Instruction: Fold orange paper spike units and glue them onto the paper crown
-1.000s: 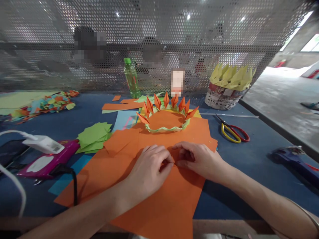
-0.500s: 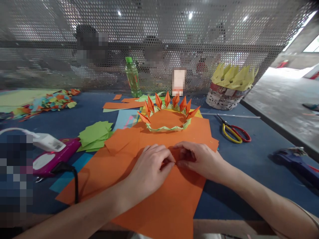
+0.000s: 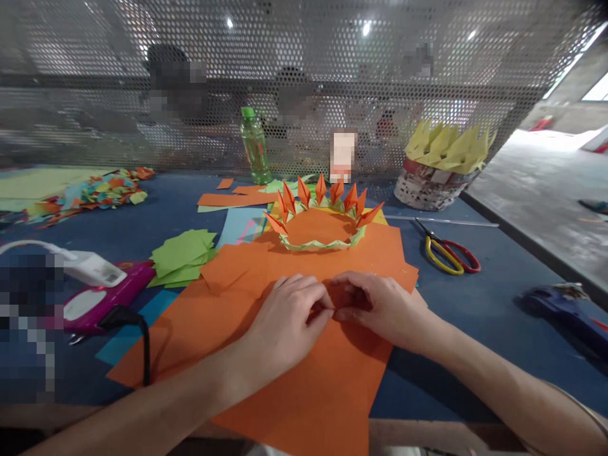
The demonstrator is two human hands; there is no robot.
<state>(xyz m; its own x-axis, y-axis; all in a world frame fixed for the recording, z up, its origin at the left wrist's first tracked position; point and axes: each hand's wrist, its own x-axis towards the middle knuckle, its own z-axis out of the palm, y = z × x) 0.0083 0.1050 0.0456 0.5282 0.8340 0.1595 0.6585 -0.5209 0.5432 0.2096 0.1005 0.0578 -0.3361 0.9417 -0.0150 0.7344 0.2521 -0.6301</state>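
My left hand (image 3: pixel 292 316) and my right hand (image 3: pixel 380 307) meet over large orange paper sheets (image 3: pixel 308 386). Thumb and fingers are pinched together on each hand, and the fingertips nearly touch. Whatever lies between them is mostly covered by the fingers and blends with the orange below, so I cannot make it out. Just beyond the hands stands a paper crown (image 3: pixel 323 246), a pale green folded ring with several pointed orange pieces rising along its far side. A smaller orange sheet (image 3: pixel 225 269) lies left of the hands.
Scissors (image 3: pixel 449 250) and a dark blue tool (image 3: pixel 565 313) lie right. Left are green paper squares (image 3: pixel 183 256), paper scraps (image 3: pixel 104 193) and a magenta power strip (image 3: pixel 109 297) with cables. A bottle (image 3: pixel 255 149) and a yellow-topped container (image 3: pixel 427 183) stand near the perforated metal screen (image 3: pixel 304 38).
The camera view has shifted very slightly. Both hands keep almost the same pinched pose, and the crown stays in place.
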